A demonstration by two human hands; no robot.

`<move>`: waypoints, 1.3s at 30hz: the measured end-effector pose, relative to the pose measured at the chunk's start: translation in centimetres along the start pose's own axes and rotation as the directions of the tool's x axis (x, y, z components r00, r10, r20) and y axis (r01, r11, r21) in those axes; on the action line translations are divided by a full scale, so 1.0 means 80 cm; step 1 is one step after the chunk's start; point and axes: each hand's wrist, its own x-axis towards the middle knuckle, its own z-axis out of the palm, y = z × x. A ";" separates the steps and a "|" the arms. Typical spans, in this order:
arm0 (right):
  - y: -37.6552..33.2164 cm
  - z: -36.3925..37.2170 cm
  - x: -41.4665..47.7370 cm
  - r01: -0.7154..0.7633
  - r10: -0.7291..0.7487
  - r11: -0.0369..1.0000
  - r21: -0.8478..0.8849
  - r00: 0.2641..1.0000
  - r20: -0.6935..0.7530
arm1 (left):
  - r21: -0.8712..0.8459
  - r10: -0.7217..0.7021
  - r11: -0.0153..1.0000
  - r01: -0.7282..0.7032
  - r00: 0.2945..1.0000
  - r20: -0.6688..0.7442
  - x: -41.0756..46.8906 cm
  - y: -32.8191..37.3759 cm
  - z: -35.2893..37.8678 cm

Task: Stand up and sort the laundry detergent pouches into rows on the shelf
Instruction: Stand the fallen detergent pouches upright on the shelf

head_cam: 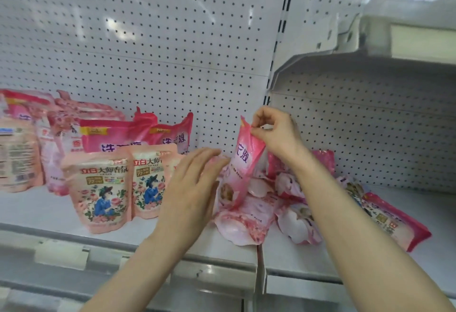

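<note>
Head view: our right hand [276, 134], grip clamped on a pouch [240, 163], holds it upright near the shelf [37, 213] front edge; our left hand [195, 188], grip apart, touches it.

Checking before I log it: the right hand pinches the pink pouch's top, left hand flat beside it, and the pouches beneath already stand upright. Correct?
No: the head view shows the pouches beneath lying toppled in a heap, not upright. The right hand pinches the pink pouch by its top, left hand flat beside it.
</note>
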 end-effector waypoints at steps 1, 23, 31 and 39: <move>-0.005 0.008 0.008 0.000 0.000 1.000 0.008 1.000 0.019 | 0.074 -0.042 0.997 0.037 0.997 0.069 0.006 -0.015 -0.010; -0.011 0.102 0.033 -0.002 0.014 0.998 -0.061 0.980 0.199 | 0.184 -0.225 0.965 0.189 0.954 0.198 0.023 -0.096 -0.063; 0.040 0.055 0.026 -0.214 0.182 0.954 0.210 0.970 0.164 | 0.286 -0.022 0.958 0.002 0.997 0.068 0.007 -0.078 -0.047; 0.131 0.063 -0.049 -0.046 0.286 0.851 -0.523 0.876 0.388 | -0.204 0.086 0.979 0.020 0.864 0.496 -0.032 -0.004 0.043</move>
